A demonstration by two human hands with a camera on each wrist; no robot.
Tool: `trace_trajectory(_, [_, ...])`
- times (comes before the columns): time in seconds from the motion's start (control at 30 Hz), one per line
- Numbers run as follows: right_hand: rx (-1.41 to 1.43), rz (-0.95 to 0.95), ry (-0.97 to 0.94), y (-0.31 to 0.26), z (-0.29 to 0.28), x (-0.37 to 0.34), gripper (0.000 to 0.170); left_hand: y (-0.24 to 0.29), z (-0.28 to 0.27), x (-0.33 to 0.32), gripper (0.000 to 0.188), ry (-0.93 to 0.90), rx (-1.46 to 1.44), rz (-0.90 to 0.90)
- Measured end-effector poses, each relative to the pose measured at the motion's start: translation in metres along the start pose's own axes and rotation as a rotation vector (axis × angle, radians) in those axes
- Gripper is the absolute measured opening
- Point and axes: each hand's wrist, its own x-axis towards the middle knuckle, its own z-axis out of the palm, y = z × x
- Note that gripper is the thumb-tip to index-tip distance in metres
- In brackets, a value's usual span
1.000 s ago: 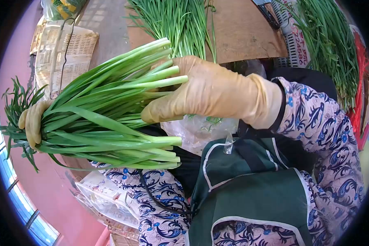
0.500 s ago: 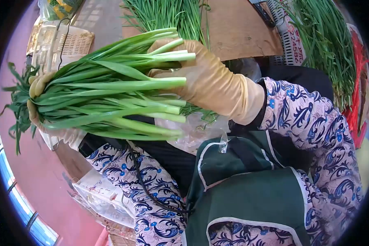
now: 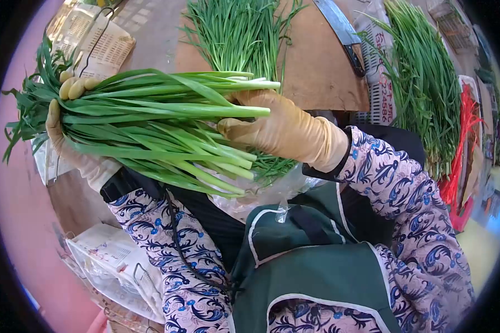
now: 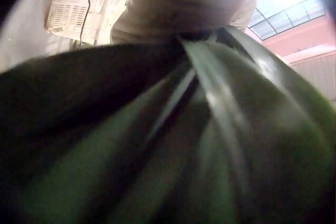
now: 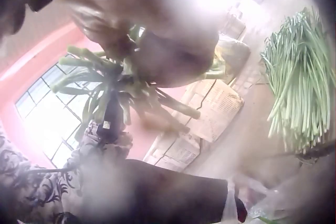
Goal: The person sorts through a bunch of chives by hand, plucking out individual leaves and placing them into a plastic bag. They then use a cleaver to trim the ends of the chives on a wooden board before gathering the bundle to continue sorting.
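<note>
A bunch of garlic chives [image 3: 150, 119], with broad flat leaves and pale cut-looking stalk ends, lies sideways across the front of the person. The gloved left hand [image 3: 75, 119] grips it near the leaf tips, fingers curled over the top and thumb round the near side. At the stalk end, the gloved right hand [image 3: 278, 125] has its thumb and fingers round some stalks, while other stalks lie over its back. Dark leaves fill most of the left wrist view. In the right wrist view the stalk ends fan out beneath the blurred glove [image 5: 173, 56].
More chives [image 3: 233, 39] lie on a brown board [image 3: 322, 72], with a cleaver [image 3: 341, 30] at its right side. Farther right are a white crate [image 3: 380, 100], a long green bunch [image 3: 419, 89] and red strings [image 3: 461, 150]. Clear plastic [image 3: 228, 208] covers the lap; baskets [image 3: 94, 41] stand left.
The bunch has risen and levelled out in the head view, its leaf end lifting with the left hand. The right hand stays among the stalk ends. The head view has turned, showing more on the right.
</note>
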Motion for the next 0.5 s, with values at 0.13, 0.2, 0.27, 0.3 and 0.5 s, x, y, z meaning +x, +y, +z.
trace_trajectory(0.13, [-0.205, 0.365, -0.187, 0.001, -0.019, -0.014, 0.021, 0.011, -0.004, -0.008, 0.044, 0.081, 0.147, 0.059])
trace_trajectory(0.2, [-0.339, 0.389, -0.273, 0.009, -0.029, -0.027, 0.018, 0.04, -0.019, -0.013, 0.041, 0.144, 0.217, 0.114])
trace_trajectory(0.27, [-0.533, 0.45, -0.495, 0.027, -0.039, -0.046, 0.019, 0.058, -0.017, -0.024, 0.03, 0.268, 0.391, 0.191])
trace_trajectory(0.3, [-0.663, 0.503, -0.681, 0.042, -0.043, -0.061, 0.023, 0.07, -0.024, -0.031, 0.027, 0.195, 0.352, 0.168])
trace_trajectory(0.5, [-1.08, 0.701, -1.107, 0.065, -0.043, -0.085, 0.015, 0.086, -0.062, -0.039, 0.024, -0.405, -0.107, -0.124])
